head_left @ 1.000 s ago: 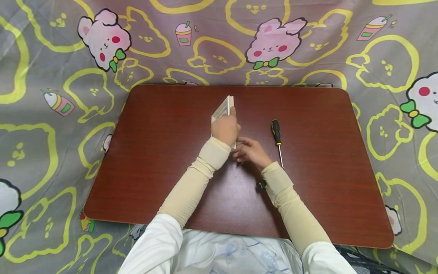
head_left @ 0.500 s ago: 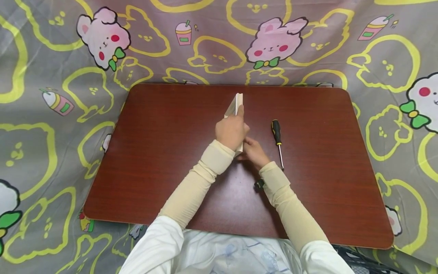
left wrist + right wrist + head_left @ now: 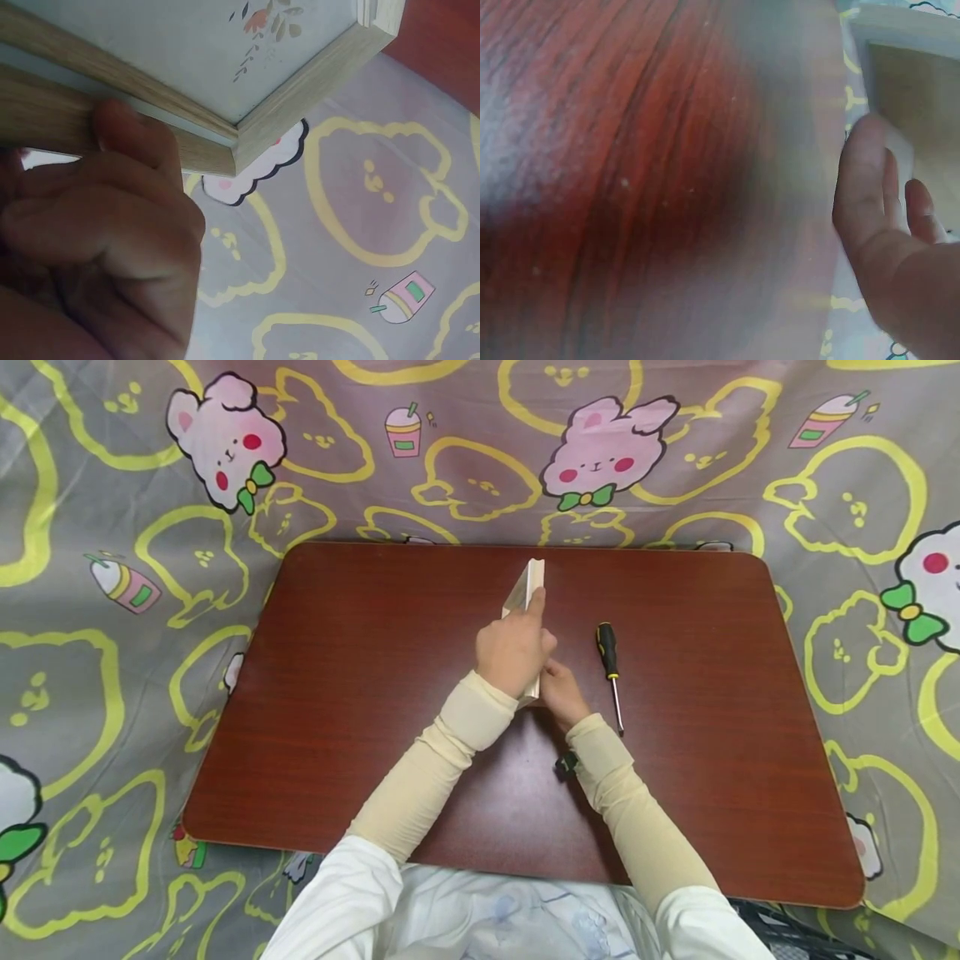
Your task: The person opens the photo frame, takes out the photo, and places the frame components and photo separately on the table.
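Note:
A picture frame (image 3: 536, 575) with a pale wood-grain border is held upright on edge above the middle of the table. My left hand (image 3: 512, 647) grips its border, one finger laid along the edge. In the left wrist view, the frame's front (image 3: 172, 56) shows a small floral print. My right hand (image 3: 562, 692) is low on the right side of the frame, its fingertips hidden from the head view. From the right wrist, the fingers of that hand look fairly straight against the frame's brown back (image 3: 922, 112). Their exact contact is unclear.
A screwdriver (image 3: 607, 652) with a black and yellow handle lies to the right of the hands, tip toward the person. The red-brown table (image 3: 337, 693) has rounded corners. A patterned cloth (image 3: 480, 477) hangs behind and around it.
The picture frame has shifted right and turned more edge-on, carried by my left hand. My right hand's fingers have slid behind the frame's lower part. The screwdriver stays put.

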`<state>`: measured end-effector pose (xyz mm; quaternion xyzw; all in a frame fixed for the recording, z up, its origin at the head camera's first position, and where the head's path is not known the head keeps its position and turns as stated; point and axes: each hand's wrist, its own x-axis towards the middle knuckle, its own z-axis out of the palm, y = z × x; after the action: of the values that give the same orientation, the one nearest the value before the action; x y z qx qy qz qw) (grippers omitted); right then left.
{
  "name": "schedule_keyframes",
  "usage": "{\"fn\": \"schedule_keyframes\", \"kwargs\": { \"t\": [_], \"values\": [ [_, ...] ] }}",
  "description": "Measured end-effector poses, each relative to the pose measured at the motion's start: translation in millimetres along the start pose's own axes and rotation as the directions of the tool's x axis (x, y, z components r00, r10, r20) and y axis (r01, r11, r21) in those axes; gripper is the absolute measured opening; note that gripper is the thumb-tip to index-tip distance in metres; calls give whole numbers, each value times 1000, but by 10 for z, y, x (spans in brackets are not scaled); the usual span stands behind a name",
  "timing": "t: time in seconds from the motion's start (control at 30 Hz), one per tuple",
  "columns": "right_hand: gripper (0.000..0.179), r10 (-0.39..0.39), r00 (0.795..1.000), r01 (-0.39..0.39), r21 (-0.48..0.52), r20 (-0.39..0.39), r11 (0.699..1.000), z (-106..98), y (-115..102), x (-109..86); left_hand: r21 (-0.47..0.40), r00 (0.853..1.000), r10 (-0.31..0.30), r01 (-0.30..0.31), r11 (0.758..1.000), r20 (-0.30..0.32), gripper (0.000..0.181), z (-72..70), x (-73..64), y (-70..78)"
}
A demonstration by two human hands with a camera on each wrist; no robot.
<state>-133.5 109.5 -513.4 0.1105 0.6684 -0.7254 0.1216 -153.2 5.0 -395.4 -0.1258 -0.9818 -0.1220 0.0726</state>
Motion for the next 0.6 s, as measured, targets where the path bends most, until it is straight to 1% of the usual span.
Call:
{"fn": "schedule_keyframes", "kwargs": {
  "t": [0.07,0.13,0.2,0.27,0.33,0.43,0.53,0.6],
  "values": [
    [44,14,998,-18,59,54,998,-4,13,6,-13,1000,9,-9,1000,-9,63,-32,-11,12],
    [39,29,990,-49,150,135,987,-9,35,13,-25,1000,21,-22,999,-15,62,-61,-18,20],
    [32,33,973,-90,246,229,965,-16,62,25,-38,999,37,-37,999,-19,61,-99,-28,27],
    [27,25,956,-119,307,294,944,-29,81,32,-49,998,52,-53,997,-16,61,-135,-38,31],
    [24,16,944,-135,342,330,930,-44,92,33,-56,998,65,-66,996,-12,62,-161,-50,32],
    [25,-1,935,-139,370,354,919,-64,101,30,-66,997,79,-80,995,-7,61,-199,-60,29],
    [25,-15,926,-140,381,377,914,-81,115,27,-85,996,84,-84,993,-5,58,-240,-66,15],
    [27,-20,921,-138,374,389,917,-96,120,23,-102,996,86,-86,991,0,55,-262,-64,0]
  ]
}}
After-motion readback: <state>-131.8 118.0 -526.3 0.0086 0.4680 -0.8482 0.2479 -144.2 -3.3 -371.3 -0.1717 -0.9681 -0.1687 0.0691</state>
